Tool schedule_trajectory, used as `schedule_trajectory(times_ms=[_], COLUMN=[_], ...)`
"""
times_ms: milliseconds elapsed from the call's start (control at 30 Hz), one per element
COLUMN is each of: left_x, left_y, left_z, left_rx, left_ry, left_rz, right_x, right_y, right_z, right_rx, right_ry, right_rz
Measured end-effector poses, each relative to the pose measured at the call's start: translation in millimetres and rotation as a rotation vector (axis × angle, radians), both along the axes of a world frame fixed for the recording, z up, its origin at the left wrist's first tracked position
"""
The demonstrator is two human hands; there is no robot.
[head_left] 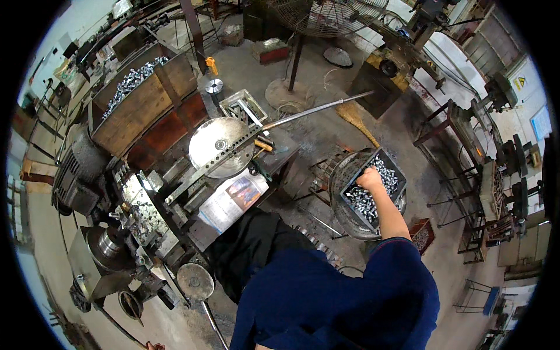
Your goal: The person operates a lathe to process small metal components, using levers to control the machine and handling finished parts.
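Observation:
My right hand (368, 178) reaches into a dark rectangular bin (360, 217) at the right. Its fingers are curled down at the left side of a heap of small shiny metal cylindrical parts (388, 172); what they grip is hidden. The bin rests on a round metal basin (336, 188). Only a sliver of my left hand (155, 346) shows at the bottom edge, beside the end of a dark curved lever (119, 328). Its grip is cut off by the frame. Above the lever sits a machine with a round metal chuck (109, 242).
A large metal disc (219, 140) lies under a perforated bar (213, 166) with a long rod reaching right. Behind stands a wooden crate (137, 114) heaped with metal parts. A pedestal fan (294, 64), a straw broom (356, 119) and a red crate (421, 233) are around the floor.

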State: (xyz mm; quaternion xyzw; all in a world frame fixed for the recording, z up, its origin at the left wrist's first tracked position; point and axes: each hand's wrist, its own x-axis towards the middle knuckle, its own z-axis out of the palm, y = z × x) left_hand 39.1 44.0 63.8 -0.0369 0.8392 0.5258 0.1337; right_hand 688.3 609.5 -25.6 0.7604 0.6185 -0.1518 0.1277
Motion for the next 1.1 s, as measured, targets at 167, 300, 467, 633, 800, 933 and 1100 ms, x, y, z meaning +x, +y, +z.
schedule_trajectory(times_ms=[167, 300, 467, 633, 800, 933, 1100], left_x=[-13, -19, 29, 52, 98, 110, 108], left_y=[-14, -26, 68, 187, 275, 287, 276], left_z=[-11, -17, 76, 94, 87, 79, 67], left_rx=[-0.001, -0.183, -0.984, 0.111, 0.270, 0.340, 0.533], left_ry=[0.022, 0.067, 0.645, 0.410, 0.164, 0.137, -0.024], left_rz=[-0.015, -0.042, -0.482, -0.646, -0.883, -0.859, -0.812], right_x=[4, 7, -71, -247, -378, -400, -411], right_y=[4, 10, 3, -35, -114, -125, -133], right_z=[-6, 0, 59, 111, 156, 169, 184], right_rx=[0.099, 0.324, 0.680, 0.442, 0.109, 0.179, 0.156], right_ry=[-0.080, 0.084, 0.579, 1.134, 1.526, 1.523, 1.464], right_rz=[-0.179, -0.047, 0.472, 1.046, 1.585, 1.749, 1.809])
